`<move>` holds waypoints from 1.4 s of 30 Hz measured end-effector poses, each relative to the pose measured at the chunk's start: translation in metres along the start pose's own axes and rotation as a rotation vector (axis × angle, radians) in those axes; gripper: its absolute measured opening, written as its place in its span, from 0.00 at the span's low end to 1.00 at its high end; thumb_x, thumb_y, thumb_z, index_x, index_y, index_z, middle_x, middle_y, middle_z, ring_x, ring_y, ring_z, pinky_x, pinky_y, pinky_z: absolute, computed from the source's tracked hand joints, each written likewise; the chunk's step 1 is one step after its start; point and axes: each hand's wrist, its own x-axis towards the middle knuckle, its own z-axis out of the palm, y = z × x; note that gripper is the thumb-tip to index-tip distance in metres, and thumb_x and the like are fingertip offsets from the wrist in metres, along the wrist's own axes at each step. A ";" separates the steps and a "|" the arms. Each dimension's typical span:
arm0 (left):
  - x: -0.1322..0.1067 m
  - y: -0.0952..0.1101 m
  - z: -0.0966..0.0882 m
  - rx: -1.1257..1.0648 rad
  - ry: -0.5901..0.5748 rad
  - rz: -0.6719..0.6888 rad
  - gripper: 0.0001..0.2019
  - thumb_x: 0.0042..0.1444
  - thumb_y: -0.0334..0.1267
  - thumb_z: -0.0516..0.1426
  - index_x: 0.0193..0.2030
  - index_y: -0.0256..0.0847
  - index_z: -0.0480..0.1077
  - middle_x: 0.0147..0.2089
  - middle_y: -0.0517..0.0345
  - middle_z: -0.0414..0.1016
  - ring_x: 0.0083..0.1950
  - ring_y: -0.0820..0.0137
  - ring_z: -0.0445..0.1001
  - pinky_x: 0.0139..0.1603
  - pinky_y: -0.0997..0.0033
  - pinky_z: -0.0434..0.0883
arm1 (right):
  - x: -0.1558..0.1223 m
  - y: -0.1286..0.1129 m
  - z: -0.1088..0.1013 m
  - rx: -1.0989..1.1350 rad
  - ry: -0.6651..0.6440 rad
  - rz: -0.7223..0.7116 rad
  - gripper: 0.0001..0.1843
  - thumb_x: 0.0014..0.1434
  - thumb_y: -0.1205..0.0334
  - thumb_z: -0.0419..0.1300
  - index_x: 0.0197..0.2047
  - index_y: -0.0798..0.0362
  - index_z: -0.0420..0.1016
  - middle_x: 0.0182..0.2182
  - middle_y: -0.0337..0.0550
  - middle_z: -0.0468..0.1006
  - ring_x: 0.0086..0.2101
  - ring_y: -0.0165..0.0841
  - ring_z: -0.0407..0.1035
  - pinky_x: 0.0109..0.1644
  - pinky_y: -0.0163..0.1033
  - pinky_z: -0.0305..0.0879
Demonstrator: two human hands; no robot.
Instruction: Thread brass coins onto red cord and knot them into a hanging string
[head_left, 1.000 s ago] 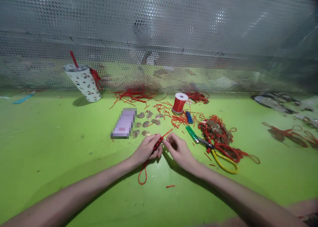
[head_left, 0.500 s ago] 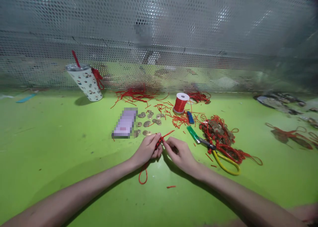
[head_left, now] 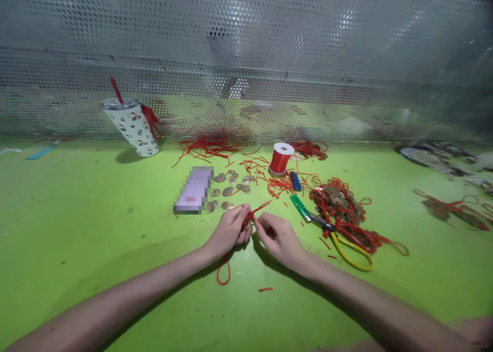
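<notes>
A bright green worktop [head_left: 77, 229] stretches before me, scuffed and marked, its far edge closed off by a perforated metal screen [head_left: 308, 59] that catches glints of light across its upper half.

No text, label or number can be read on anything here.

A cup [head_left: 133, 129], thread spool [head_left: 280, 158], loose coins [head_left: 227, 191] and scissors [head_left: 332, 235] sit on the green table [head_left: 96, 203].
</notes>
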 end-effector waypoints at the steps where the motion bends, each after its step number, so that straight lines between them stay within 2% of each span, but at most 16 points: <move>1: 0.001 0.000 -0.001 -0.007 -0.007 -0.006 0.24 0.66 0.59 0.51 0.28 0.41 0.60 0.14 0.67 0.64 0.13 0.79 0.56 0.16 0.78 0.53 | 0.000 0.000 0.000 0.011 0.002 0.011 0.15 0.68 0.59 0.52 0.28 0.50 0.60 0.23 0.36 0.65 0.24 0.30 0.57 0.30 0.36 0.54; 4: 0.002 0.002 -0.004 -0.046 -0.050 -0.045 0.24 0.65 0.59 0.52 0.29 0.41 0.61 0.16 0.65 0.67 0.12 0.80 0.53 0.16 0.78 0.50 | 0.003 0.000 -0.002 0.078 0.032 0.065 0.16 0.68 0.57 0.53 0.28 0.50 0.61 0.22 0.35 0.64 0.24 0.29 0.57 0.29 0.36 0.54; 7: 0.003 0.005 -0.007 -0.099 -0.120 -0.080 0.25 0.67 0.59 0.48 0.30 0.39 0.64 0.15 0.65 0.66 0.12 0.80 0.52 0.17 0.76 0.52 | 0.006 0.002 -0.004 0.158 0.092 0.120 0.16 0.67 0.54 0.54 0.29 0.51 0.64 0.23 0.35 0.65 0.24 0.30 0.58 0.29 0.36 0.54; 9: 0.004 0.007 -0.008 -0.135 -0.164 -0.091 0.26 0.68 0.58 0.48 0.31 0.37 0.66 0.16 0.64 0.66 0.12 0.80 0.54 0.17 0.76 0.54 | 0.008 0.003 -0.004 0.205 0.121 0.145 0.16 0.67 0.52 0.55 0.30 0.52 0.67 0.24 0.36 0.67 0.25 0.30 0.60 0.29 0.36 0.56; 12: 0.004 0.007 -0.009 -0.185 -0.193 -0.084 0.20 0.65 0.54 0.54 0.34 0.36 0.66 0.22 0.59 0.73 0.14 0.79 0.61 0.18 0.77 0.57 | 0.009 0.004 -0.004 0.255 0.136 0.164 0.17 0.67 0.50 0.56 0.31 0.52 0.68 0.25 0.37 0.69 0.26 0.31 0.62 0.30 0.36 0.58; 16: 0.004 0.004 -0.009 -0.179 -0.193 -0.063 0.15 0.63 0.49 0.57 0.39 0.37 0.66 0.27 0.57 0.77 0.16 0.78 0.67 0.21 0.77 0.63 | 0.007 0.000 -0.004 0.259 0.115 0.145 0.16 0.67 0.51 0.56 0.31 0.52 0.69 0.25 0.38 0.71 0.26 0.31 0.64 0.30 0.36 0.60; 21: 0.003 0.003 -0.007 -0.123 -0.170 -0.040 0.17 0.62 0.51 0.58 0.39 0.37 0.66 0.23 0.60 0.75 0.17 0.75 0.71 0.20 0.78 0.62 | 0.005 -0.004 -0.004 0.198 0.053 0.083 0.14 0.68 0.56 0.55 0.32 0.52 0.70 0.27 0.39 0.74 0.28 0.32 0.67 0.35 0.37 0.63; 24: 0.002 0.002 -0.006 -0.133 -0.142 -0.029 0.17 0.61 0.52 0.59 0.39 0.38 0.65 0.25 0.59 0.77 0.19 0.74 0.73 0.21 0.77 0.65 | 0.005 -0.003 -0.005 0.161 0.058 0.079 0.14 0.69 0.56 0.55 0.32 0.52 0.70 0.28 0.40 0.74 0.29 0.32 0.67 0.36 0.37 0.62; 29: 0.000 0.001 -0.005 -0.115 -0.133 -0.014 0.15 0.64 0.49 0.57 0.40 0.37 0.66 0.26 0.59 0.77 0.15 0.79 0.67 0.19 0.80 0.61 | 0.007 0.002 -0.006 0.130 0.113 0.128 0.20 0.72 0.52 0.49 0.30 0.51 0.67 0.26 0.39 0.71 0.28 0.32 0.65 0.34 0.38 0.60; 31: 0.000 0.002 -0.004 -0.097 -0.136 -0.010 0.14 0.64 0.48 0.57 0.39 0.37 0.67 0.26 0.58 0.77 0.15 0.79 0.66 0.18 0.80 0.60 | 0.007 0.004 -0.005 0.153 0.138 0.158 0.20 0.71 0.51 0.51 0.30 0.52 0.68 0.26 0.39 0.71 0.28 0.33 0.65 0.34 0.38 0.61; 35: -0.002 0.004 -0.002 -0.022 -0.120 0.004 0.16 0.63 0.49 0.58 0.37 0.34 0.72 0.31 0.53 0.80 0.18 0.76 0.71 0.20 0.76 0.67 | 0.008 0.004 -0.003 0.225 0.178 0.172 0.13 0.66 0.52 0.59 0.36 0.53 0.75 0.28 0.42 0.78 0.30 0.35 0.71 0.36 0.39 0.65; 39: -0.005 0.008 0.000 0.049 -0.109 -0.064 0.25 0.66 0.55 0.53 0.31 0.33 0.75 0.18 0.57 0.72 0.16 0.74 0.69 0.19 0.76 0.66 | 0.009 0.004 -0.005 0.207 0.217 0.118 0.12 0.65 0.55 0.60 0.33 0.52 0.78 0.32 0.45 0.81 0.34 0.37 0.74 0.42 0.41 0.69; 40: -0.006 0.009 -0.001 0.037 -0.113 -0.085 0.26 0.66 0.56 0.52 0.31 0.33 0.75 0.17 0.57 0.70 0.16 0.73 0.69 0.20 0.75 0.67 | 0.009 0.005 -0.006 0.216 0.216 0.123 0.12 0.65 0.55 0.61 0.33 0.52 0.78 0.32 0.45 0.81 0.34 0.37 0.74 0.42 0.42 0.69; 42: -0.007 0.010 -0.002 -0.015 -0.124 -0.105 0.26 0.65 0.57 0.53 0.35 0.33 0.75 0.22 0.54 0.75 0.19 0.72 0.71 0.21 0.74 0.69 | 0.012 0.008 -0.007 0.262 0.228 0.166 0.13 0.64 0.53 0.61 0.33 0.52 0.79 0.32 0.45 0.82 0.34 0.37 0.74 0.42 0.42 0.69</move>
